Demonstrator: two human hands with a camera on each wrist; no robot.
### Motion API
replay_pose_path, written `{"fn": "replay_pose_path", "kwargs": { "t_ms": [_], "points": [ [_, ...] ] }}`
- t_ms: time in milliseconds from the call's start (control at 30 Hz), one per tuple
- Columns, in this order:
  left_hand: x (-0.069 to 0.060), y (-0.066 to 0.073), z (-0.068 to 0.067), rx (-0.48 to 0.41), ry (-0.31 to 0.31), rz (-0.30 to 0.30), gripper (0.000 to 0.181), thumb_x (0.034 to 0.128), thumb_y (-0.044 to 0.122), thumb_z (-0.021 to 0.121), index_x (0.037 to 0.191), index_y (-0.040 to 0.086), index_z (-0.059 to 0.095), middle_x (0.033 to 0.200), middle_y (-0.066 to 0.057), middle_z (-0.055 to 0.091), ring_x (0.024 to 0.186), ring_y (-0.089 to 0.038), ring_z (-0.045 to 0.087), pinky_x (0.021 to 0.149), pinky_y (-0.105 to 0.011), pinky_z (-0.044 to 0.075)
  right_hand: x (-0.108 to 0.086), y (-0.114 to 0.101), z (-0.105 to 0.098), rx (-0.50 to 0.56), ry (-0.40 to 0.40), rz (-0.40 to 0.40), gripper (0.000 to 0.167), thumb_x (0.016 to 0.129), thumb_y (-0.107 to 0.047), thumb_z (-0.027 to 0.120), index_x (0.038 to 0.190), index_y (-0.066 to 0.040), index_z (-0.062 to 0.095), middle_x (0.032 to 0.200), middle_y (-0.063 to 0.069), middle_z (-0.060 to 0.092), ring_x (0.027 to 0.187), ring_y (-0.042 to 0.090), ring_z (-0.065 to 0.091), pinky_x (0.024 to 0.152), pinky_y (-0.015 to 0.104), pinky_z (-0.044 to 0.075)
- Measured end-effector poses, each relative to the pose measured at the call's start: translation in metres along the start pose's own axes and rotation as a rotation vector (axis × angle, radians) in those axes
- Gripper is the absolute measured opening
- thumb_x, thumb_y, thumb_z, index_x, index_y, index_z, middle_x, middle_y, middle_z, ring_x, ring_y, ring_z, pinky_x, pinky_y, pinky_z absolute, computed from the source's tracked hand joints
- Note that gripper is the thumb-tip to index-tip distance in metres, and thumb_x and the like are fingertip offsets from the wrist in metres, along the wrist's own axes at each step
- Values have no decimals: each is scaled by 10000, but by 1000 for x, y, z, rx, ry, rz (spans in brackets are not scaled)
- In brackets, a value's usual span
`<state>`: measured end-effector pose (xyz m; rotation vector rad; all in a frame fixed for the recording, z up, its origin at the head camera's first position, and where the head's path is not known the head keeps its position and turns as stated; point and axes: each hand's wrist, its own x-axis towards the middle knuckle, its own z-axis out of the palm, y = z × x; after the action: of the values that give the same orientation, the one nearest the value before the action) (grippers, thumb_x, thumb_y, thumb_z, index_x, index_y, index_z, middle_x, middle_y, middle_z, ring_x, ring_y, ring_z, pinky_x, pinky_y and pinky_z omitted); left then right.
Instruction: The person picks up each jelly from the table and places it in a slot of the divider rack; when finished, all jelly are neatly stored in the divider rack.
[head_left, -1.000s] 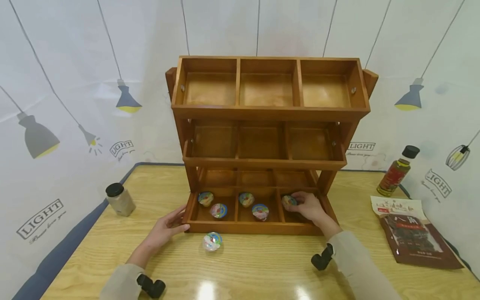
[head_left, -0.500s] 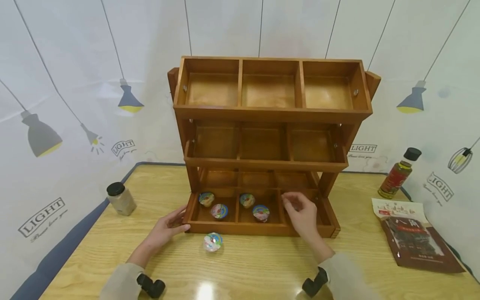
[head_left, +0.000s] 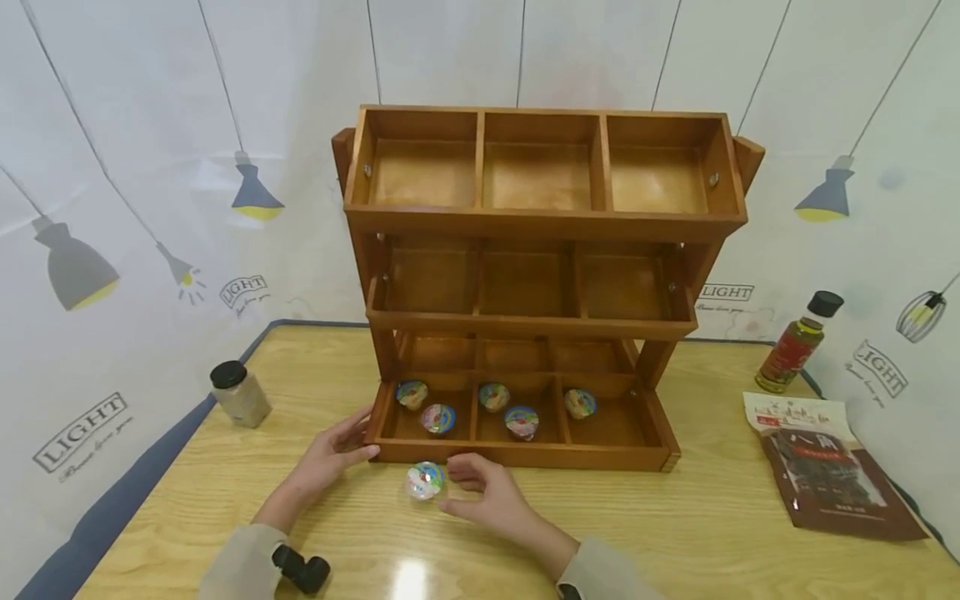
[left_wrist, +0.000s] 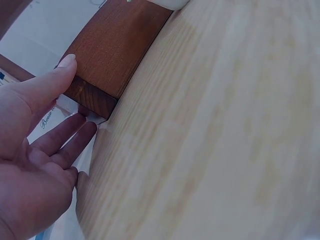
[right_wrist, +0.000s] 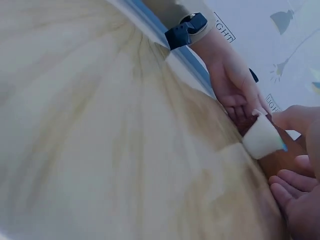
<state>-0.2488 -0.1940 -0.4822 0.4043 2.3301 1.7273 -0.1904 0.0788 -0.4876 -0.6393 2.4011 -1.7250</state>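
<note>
A small cup with a foil lid stands on the table before the wooden rack. My right hand is just right of this cup, thumb and fingers apart; the right wrist view shows the cup's white side beyond the fingers. My left hand rests at the rack's left front corner, thumb on the front board and the other fingers loosely extended beside it. Similar cups lie in the bottom tier: two at left, two in the middle, one at right.
The rack's upper tier and middle tier overhang the bottom one. A black-lidded jar stands at left. An oil bottle and a brown-and-white food pouch are at right. A printed cloth surrounds the table.
My right hand has let go of a cup in the bottom right compartment and moved left and forward to beside the cup on the table. My left hand has stayed at the corner.
</note>
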Motion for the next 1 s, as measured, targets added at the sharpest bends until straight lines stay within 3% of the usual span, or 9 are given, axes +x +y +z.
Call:
{"fn": "replay_pose_path", "kwargs": {
  "t_ms": [167,400,600,800,900,1000],
  "points": [
    [0,1,-2,17,10,11,664,819,280,622,1395,212,297,1391,-181,360,1241,-322,403,995,-439,360,12,-4,19,50,77,13,528,703,-134,743,1165,-8,519,1084,140,605,981,272,580,834,303,492],
    [0,0,-1,27,7,12,659,818,279,624,1391,219,305,1385,-183,370,1237,-322,410,989,-434,369,16,-10,33,1,111,60,544,670,-164,771,1150,-31,552,1034,90,629,933,193,575,780,203,472],
    [1,0,-1,33,20,-8,661,815,292,625,1390,222,306,1384,-169,377,1237,-313,412,995,-448,360,12,-34,30,12,125,51,491,679,-57,740,1114,73,552,1000,189,627,883,276,595,747,254,504],
    [4,-1,1,16,-4,0,664,816,283,625,1392,219,301,1384,-176,373,1236,-316,411,995,-439,362,-1,-42,12,82,95,59,477,686,-52,734,1115,57,555,1023,184,617,868,170,598,752,198,499],
    [3,-1,1,17,-13,-6,669,818,279,623,1396,216,292,1385,-178,371,1239,-315,408,997,-435,360,-10,-34,-10,120,79,19,491,684,-60,735,1128,35,547,1049,187,605,880,88,581,795,187,486],
    [1,1,-2,28,2,-11,668,815,270,628,1393,209,300,1377,-181,382,1236,-316,412,996,-439,357,-17,-25,-44,121,126,-43,501,675,-57,738,1127,34,543,1082,212,589,916,79,591,825,218,491]
  ]
}}
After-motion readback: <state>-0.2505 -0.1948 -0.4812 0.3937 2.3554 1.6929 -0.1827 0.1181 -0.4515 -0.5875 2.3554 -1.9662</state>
